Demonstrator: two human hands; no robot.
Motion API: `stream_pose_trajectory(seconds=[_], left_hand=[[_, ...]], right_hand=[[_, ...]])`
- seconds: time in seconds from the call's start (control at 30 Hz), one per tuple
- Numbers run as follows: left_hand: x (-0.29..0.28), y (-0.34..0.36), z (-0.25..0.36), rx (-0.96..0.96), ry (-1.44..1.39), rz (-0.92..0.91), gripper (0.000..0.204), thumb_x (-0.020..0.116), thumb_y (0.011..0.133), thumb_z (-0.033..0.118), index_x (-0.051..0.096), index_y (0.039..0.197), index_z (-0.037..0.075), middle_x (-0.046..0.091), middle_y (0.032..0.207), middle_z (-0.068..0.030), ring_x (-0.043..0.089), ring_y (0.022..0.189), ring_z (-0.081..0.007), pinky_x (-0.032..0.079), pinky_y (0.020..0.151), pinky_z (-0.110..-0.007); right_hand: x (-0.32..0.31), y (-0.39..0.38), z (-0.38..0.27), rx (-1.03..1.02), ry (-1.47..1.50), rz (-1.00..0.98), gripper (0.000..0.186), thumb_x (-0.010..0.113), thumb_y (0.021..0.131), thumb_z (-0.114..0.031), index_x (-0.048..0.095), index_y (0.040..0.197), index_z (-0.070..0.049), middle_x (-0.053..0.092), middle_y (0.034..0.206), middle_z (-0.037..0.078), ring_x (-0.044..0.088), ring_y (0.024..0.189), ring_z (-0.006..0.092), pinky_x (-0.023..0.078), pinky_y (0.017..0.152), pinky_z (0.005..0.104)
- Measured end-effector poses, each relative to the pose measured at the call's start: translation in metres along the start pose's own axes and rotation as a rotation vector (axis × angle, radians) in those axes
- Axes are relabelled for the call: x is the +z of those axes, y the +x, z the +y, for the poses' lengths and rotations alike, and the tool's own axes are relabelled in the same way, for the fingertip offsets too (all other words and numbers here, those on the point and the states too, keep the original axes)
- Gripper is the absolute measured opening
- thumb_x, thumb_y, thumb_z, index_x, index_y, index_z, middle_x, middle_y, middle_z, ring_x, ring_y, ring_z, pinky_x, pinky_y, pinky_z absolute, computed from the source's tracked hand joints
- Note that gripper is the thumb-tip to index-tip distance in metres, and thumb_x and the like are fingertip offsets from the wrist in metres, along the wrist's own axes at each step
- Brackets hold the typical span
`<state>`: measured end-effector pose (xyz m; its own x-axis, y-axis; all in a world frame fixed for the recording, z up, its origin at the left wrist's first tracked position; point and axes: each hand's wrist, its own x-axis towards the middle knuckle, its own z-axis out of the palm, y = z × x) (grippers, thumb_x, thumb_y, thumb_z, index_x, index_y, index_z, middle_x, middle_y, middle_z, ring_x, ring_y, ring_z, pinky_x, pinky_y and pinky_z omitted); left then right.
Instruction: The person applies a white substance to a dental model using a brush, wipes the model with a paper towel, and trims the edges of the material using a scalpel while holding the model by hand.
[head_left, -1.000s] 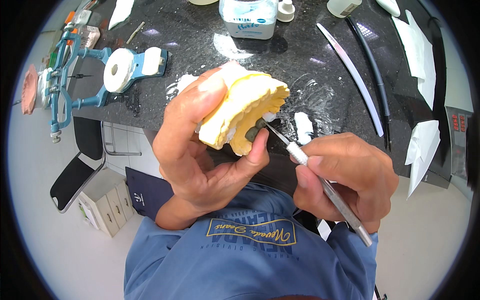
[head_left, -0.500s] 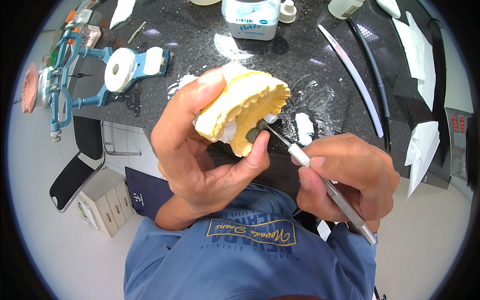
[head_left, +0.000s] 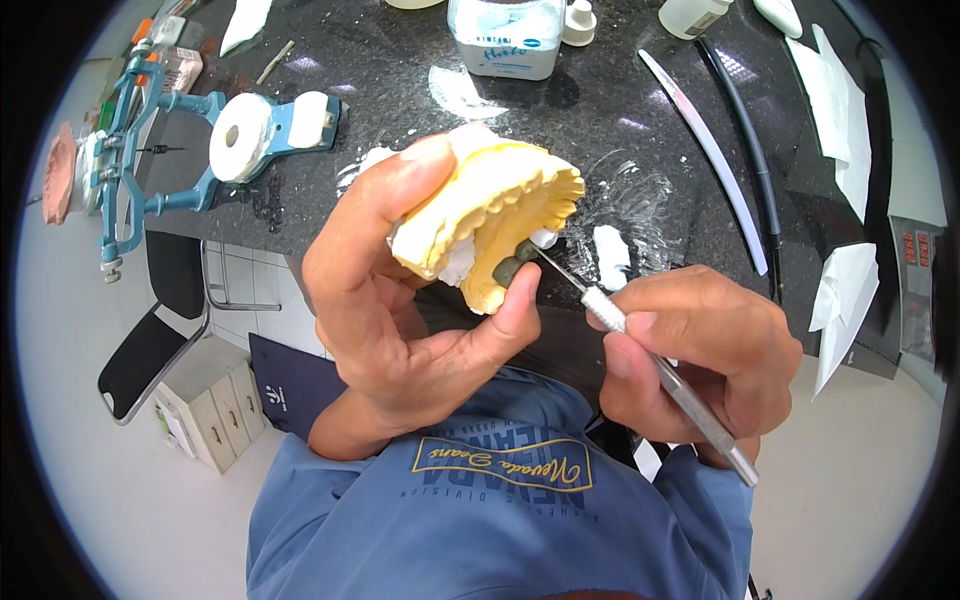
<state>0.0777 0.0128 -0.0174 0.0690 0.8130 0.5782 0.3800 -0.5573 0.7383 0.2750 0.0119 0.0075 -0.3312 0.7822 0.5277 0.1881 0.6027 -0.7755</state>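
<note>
Dental model (head_left: 500, 190), yellow, is mid-frame, just above centre, held up over the edge of the dark speckled bench (head_left: 380, 80) and tilted. Dark green-grey tooth pieces (head_left: 508, 269) sit on its lower right end, with a white tooth (head_left: 543, 238) just beside them.

Left hand (head_left: 390, 290) grips the model from the left: index finger along the upper side, thumb tip up against the lower end by the dark pieces.

Right hand (head_left: 700, 360), right of centre, is closed pen-style on a metal carving tool (head_left: 690, 400). Tip points up-left, right at the dark pieces; can't tell if it's touching.

On the bench: white lump (head_left: 611, 257) right of the model, white powder smears around it. Clear tub (head_left: 506, 40) top centre, white cap (head_left: 579, 22) beside it. Pale curved strip (head_left: 705, 160) and black rod (head_left: 745, 150) upper right, white paper (head_left: 845, 300) at right.

Upper left: blue articulator (head_left: 127, 160) with white disc (head_left: 238, 150), pink cast (head_left: 60, 175) at its far left. Black chair (head_left: 150, 360) and drawer cabinet (head_left: 210, 415) lower left.
</note>
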Motion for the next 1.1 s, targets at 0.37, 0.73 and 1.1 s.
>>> stream_pose_trajectory(seconds=[0.37,0.73,1.1], left_hand=[[-0.0007,-0.0006,0.001,-0.042,-0.032,0.003,0.083,0.077,0.074,0.0,0.027,0.141,0.0,0.047,0.133,-0.0276,0.057,0.119,-0.0325,0.052,0.098,-0.038],[-0.0014,-0.001,0.0008,-0.057,-0.056,-0.007,0.083,0.077,0.074,0.002,0.027,0.141,0.001,0.048,0.133,-0.0275,0.057,0.12,-0.0323,0.052,0.099,-0.038],[-0.0047,0.0021,-0.0034,0.048,0.03,-0.069,0.082,0.079,0.075,0.004,0.028,0.139,0.001,0.049,0.13,-0.0284,0.058,0.117,-0.0368,0.053,0.097,-0.041]], right_hand=[[-0.0016,-0.0001,0.0002,-0.007,0.029,-0.014,0.029,0.069,0.078,0.006,0.057,0.104,0.002,0.067,0.077,0.017,0.068,0.064,0.022,0.055,0.057,0.028],[-0.0012,0.0004,0.002,-0.037,0.042,-0.005,0.028,0.067,0.077,0.007,0.057,0.103,0.003,0.066,0.076,0.017,0.068,0.063,0.0222,0.054,0.056,0.0276],[-0.0016,0.0001,0.001,-0.033,0.041,-0.011,0.029,0.067,0.077,0.008,0.057,0.104,0.003,0.066,0.077,0.017,0.068,0.064,0.022,0.055,0.056,0.0279]])
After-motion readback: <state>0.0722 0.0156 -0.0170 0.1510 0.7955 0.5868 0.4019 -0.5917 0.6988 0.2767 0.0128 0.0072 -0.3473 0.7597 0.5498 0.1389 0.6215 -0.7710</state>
